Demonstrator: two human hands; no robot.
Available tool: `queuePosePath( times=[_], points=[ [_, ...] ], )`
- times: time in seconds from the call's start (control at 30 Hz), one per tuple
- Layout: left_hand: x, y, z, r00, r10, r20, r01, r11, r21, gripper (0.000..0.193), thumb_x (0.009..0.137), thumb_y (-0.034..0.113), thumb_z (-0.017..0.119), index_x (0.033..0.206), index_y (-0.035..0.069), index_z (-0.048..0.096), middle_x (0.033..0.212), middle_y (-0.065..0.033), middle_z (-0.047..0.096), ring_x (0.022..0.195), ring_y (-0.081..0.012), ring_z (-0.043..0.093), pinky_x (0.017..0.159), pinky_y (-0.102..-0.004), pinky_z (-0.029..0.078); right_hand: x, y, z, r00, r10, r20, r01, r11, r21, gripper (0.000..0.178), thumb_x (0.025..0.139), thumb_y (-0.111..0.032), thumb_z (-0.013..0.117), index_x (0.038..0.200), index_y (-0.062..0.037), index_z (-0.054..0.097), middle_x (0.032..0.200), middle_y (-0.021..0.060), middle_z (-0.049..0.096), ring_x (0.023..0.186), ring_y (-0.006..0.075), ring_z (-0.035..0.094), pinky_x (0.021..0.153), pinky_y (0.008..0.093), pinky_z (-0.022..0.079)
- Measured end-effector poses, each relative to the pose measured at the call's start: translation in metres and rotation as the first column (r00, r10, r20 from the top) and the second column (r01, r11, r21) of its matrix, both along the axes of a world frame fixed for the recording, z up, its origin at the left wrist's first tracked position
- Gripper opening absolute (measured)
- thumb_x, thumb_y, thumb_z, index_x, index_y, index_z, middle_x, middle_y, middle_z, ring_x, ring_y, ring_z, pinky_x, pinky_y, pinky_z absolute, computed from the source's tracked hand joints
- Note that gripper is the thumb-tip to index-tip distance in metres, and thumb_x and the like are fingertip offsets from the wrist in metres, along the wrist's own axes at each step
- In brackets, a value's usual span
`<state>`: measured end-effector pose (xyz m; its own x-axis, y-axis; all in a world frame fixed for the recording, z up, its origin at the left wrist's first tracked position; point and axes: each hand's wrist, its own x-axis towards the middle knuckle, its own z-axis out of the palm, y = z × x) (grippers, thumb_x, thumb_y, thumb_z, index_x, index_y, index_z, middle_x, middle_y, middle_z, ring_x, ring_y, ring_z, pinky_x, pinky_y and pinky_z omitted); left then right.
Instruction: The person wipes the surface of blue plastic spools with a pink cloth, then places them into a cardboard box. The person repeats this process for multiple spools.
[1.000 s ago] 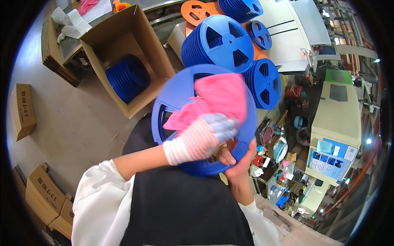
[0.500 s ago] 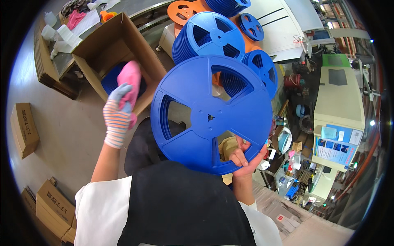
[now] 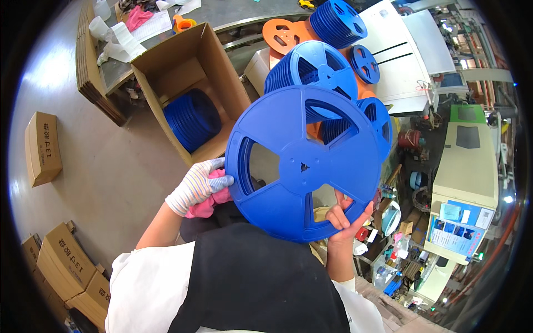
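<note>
A cream machine [image 3: 463, 177] is noted along the right side, a bench [image 3: 233, 15] across the top, partly cut off by the frame. Below the bench, an open carton [image 3: 223, 72] is stood tilted in view; a row of blue reels [image 3: 191, 119] is packed inside it, on edge. Right of the carton, a stack of lighter blue reels [image 3: 327, 66] is seen, partly covered by the nearer one. That nearer blue reel [image 3: 319, 155] is held up before the dark apron [image 3: 255, 283], broad face toward the camera, three cutouts showing. Its lower right rim is clamped by the bare right hand [image 3: 345, 222], fingers bent through a cutout. The left rim is met by the fingertips of the striped-gloved left hand [image 3: 195, 186], in which a bunched pink cloth [image 3: 204, 207] is gripped, just beside the reel's edge.
</note>
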<state>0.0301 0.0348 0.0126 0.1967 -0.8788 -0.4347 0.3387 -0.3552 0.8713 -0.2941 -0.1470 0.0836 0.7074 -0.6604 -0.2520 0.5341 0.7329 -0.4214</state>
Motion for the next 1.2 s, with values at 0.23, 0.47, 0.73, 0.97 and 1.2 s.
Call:
queuePosePath(
  times=[0.23, 0.47, 0.73, 0.97, 1.2],
  points=[
    [0.023, 0.014, -0.007, 0.843, 0.186, -0.505, -0.211, 0.977, 0.007, 0.044, 0.080, 0.024, 0.079, 0.113, -0.001, 0.063, 0.103, -0.0105, 0.069, 0.098, -0.0202, 0.066, 0.095, -0.0335, 0.051, 0.035, -0.009, -0.011, 0.914, -0.166, -0.370, 0.135, 0.985, -0.109, 0.057, 0.097, -0.062, 0.047, 0.111, -0.0083, 0.060, 0.146, 0.0210, 0.045, 0.066, 0.0114, 0.049, 0.055, 0.0242, 0.044],
    [0.036, 0.033, -0.012, 0.791, 0.194, -0.579, -0.207, 0.977, 0.044, 0.050, 0.079, 0.018, 0.076, 0.119, -0.007, 0.060, 0.107, -0.0192, 0.070, 0.100, -0.0263, 0.069, 0.095, -0.0367, 0.054, 0.057, -0.007, -0.007, 0.645, -0.162, -0.746, 0.094, 0.987, -0.133, 0.071, 0.096, -0.071, 0.039, 0.132, -0.0106, 0.052, 0.134, 0.0120, 0.057, 0.076, 0.0202, 0.062, 0.060, 0.0328, 0.052],
    [0.076, 0.026, 0.012, 0.879, 0.415, -0.237, -0.396, 0.910, 0.126, 0.037, 0.084, 0.016, 0.070, 0.112, -0.006, 0.064, 0.103, -0.0154, 0.070, 0.092, -0.0233, 0.070, 0.087, -0.0365, 0.057, -0.003, 0.000, -0.032, 0.503, -0.341, -0.794, 0.367, 0.916, -0.161, 0.072, 0.094, -0.074, 0.034, 0.091, -0.0072, 0.061, 0.118, 0.0106, 0.062, 0.073, 0.0242, 0.064, 0.058, 0.0324, 0.050],
    [0.101, -0.025, -0.209, 0.867, 0.478, 0.141, -0.495, 0.857, 0.142, 0.048, 0.090, 0.018, 0.072, 0.130, -0.002, 0.056, 0.115, -0.0108, 0.066, 0.110, -0.0187, 0.061, 0.099, -0.0312, 0.048, -0.007, 0.000, -0.011, 0.768, -0.391, -0.507, 0.452, 0.892, -0.003, 0.071, 0.096, -0.070, 0.036, 0.085, -0.0041, 0.060, 0.136, 0.0110, 0.054, 0.069, 0.0174, 0.048, 0.053, 0.0294, 0.041],
    [0.050, -0.010, -0.165, 0.740, 0.333, -0.585, -0.325, 0.938, 0.123, 0.099, 0.073, 0.020, 0.088, 0.151, 0.005, 0.030, 0.136, -0.0137, 0.053, 0.127, -0.0299, 0.054, 0.108, -0.0461, 0.045, -0.050, -0.002, -0.002, 0.955, -0.295, -0.022, 0.293, 0.954, -0.058, 0.064, 0.102, -0.057, 0.036, 0.078, 0.0000, 0.053, 0.158, 0.0167, 0.035, 0.048, 0.0146, 0.049, 0.045, 0.0275, 0.035]
  ],
)
